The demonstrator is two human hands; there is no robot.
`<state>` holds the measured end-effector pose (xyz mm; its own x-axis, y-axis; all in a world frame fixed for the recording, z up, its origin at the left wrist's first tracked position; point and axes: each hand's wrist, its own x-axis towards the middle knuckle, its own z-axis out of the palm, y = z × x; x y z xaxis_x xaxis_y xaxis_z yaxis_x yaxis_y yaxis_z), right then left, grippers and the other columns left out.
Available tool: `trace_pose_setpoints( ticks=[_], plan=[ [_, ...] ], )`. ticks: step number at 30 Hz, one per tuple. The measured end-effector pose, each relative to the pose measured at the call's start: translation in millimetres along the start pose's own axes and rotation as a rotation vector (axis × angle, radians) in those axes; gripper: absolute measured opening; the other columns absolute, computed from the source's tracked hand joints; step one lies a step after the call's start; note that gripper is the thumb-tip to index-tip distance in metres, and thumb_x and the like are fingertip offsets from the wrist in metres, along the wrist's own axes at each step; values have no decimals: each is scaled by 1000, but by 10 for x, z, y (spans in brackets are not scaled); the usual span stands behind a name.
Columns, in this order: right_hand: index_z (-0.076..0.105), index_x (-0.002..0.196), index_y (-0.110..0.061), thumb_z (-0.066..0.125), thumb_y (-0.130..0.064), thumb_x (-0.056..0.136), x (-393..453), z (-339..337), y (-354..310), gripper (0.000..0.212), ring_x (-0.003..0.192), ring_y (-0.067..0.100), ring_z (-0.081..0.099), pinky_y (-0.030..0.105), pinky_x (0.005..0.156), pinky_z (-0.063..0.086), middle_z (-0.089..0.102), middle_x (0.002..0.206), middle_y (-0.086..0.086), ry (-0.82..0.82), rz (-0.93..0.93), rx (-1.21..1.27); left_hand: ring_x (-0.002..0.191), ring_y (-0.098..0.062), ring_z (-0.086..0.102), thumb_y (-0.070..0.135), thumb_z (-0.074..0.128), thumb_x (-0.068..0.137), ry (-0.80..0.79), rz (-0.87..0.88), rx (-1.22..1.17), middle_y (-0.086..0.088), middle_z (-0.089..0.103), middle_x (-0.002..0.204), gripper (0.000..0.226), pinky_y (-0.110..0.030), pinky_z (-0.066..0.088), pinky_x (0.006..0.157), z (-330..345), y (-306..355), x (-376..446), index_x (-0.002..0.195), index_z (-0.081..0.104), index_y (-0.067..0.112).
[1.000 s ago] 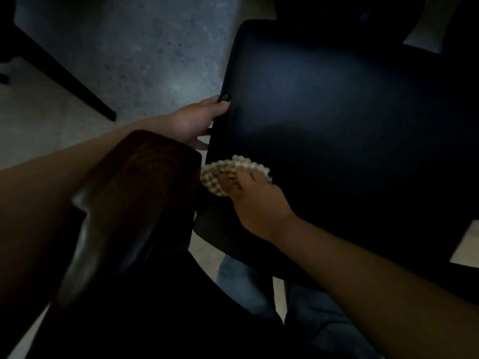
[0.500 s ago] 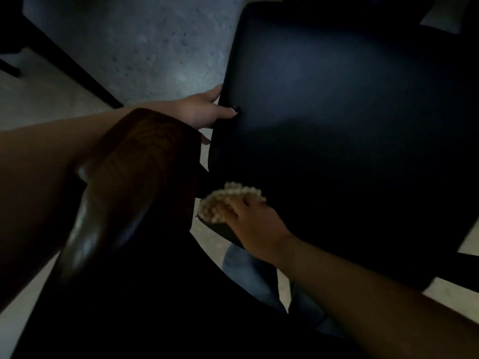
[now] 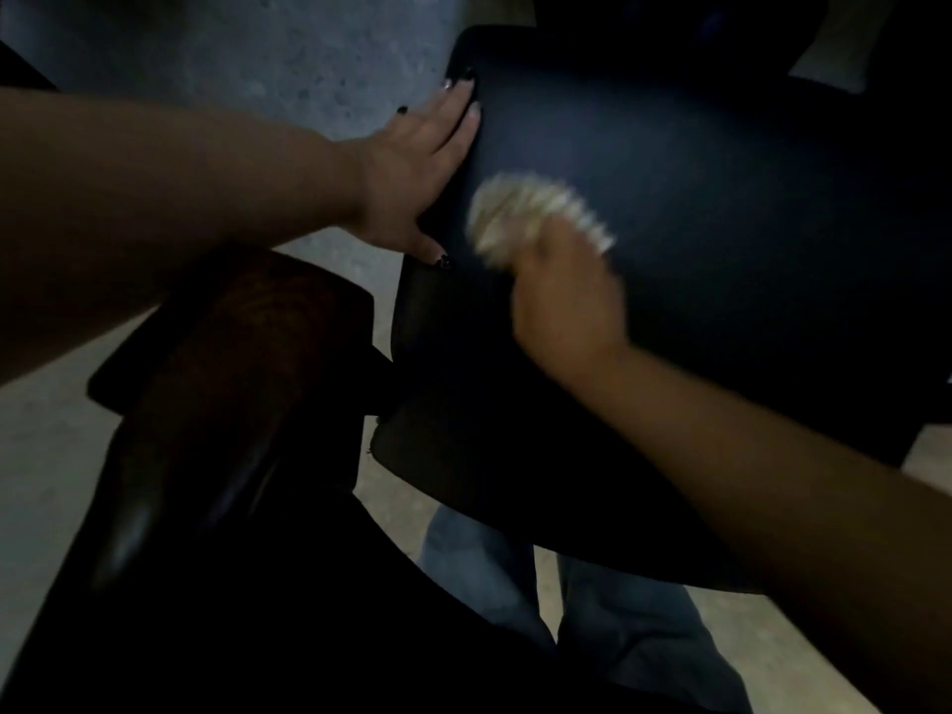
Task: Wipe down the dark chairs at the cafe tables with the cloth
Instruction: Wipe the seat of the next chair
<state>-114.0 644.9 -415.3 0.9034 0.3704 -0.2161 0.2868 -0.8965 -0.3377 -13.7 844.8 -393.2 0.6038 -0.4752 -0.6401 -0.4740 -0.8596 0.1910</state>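
Wiping in progress, head view only: right hand (image 3: 564,296) grips a bunched pale cloth (image 3: 525,216), fingers curled round it, pressing it on the dark chair seat (image 3: 721,208) near the seat's left edge. Hand and cloth are motion-blurred, so a stroke is under way. Left hand (image 3: 412,162) lies flat with fingers straight along the seat's left edge, thumb tucked at the rim, bracing the chair and holding nothing.

Change: half a second ago the cloth sat at the seat's near-left corner; it is now further up the left edge, toward the far-left corner. The left hand has slid further along that edge too. Likely meaning: the near-left corner is covered, and the pass is working up the left side; centre and right of the seat probably still need wiping.

A second dark wooden chair back (image 3: 216,404) stands in the foreground left, untouched. Speckled floor (image 3: 309,54) beyond.
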Motion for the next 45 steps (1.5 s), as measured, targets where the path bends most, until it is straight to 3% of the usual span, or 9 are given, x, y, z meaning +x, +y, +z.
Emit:
trace_pose_setpoints(
  ticks=[3,5,12,18,22,28,35,39,45],
  plan=[
    [38,144,-17,47,-22,95,-446,73,-153,50,115,36,46,40,81,48,39,139,14,-322,-385,30,145,-31,-23,60,73,72,-26,57,134,-19,-28,156,135,-46,0,120,-190,42,142,149,-22,2],
    [39,143,-22,44,-29,97,-298,11,76,46,119,33,46,39,87,46,39,141,11,-321,-411,24,145,-31,-25,62,73,70,-39,95,181,-19,-29,156,137,-47,0,121,-278,142,239,149,-22,2],
    [38,144,-21,43,-18,92,151,-273,564,52,110,34,47,42,83,45,41,132,19,175,434,46,144,-28,-27,60,83,59,-83,103,166,-2,-31,157,146,-68,13,110,-456,608,523,151,-20,14],
    [37,145,-20,50,-14,90,-368,-50,153,57,108,39,48,42,72,48,43,132,19,-38,161,139,144,-31,-28,47,90,56,-125,-33,18,4,-31,157,151,-74,13,105,-475,824,526,147,-29,31],
    [44,141,-22,37,-24,97,-602,-210,834,44,122,32,43,37,102,37,40,138,13,131,489,82,139,-38,-35,52,90,50,-157,-6,31,0,-43,150,154,-78,11,104,-473,1145,538,144,-32,39],
    [47,134,-11,43,-20,98,-583,-379,1249,36,120,30,47,22,98,32,48,132,12,601,1187,361,137,-43,-36,49,90,54,-154,1,121,-2,-44,150,151,-78,10,105,-353,1399,567,147,-28,38],
    [55,126,-17,45,-26,95,-350,-158,510,33,108,32,49,40,88,41,48,123,12,173,290,144,138,-36,-37,43,92,51,-91,-19,85,7,-44,150,150,-77,7,105,-278,1364,575,145,-24,46],
    [44,138,-22,33,-33,100,-500,-379,1460,41,126,23,43,28,105,33,41,142,4,313,666,267,139,-37,-36,45,93,49,-98,-50,115,7,-45,149,152,-77,9,104,-300,1400,567,145,-25,45],
    [33,146,-16,44,-17,95,-481,-541,1613,53,124,34,39,42,105,36,30,144,16,482,1090,388,142,-42,-27,51,89,54,-191,-35,241,-7,-44,149,152,-71,11,109,-504,1585,665,144,-32,37]
  ],
)
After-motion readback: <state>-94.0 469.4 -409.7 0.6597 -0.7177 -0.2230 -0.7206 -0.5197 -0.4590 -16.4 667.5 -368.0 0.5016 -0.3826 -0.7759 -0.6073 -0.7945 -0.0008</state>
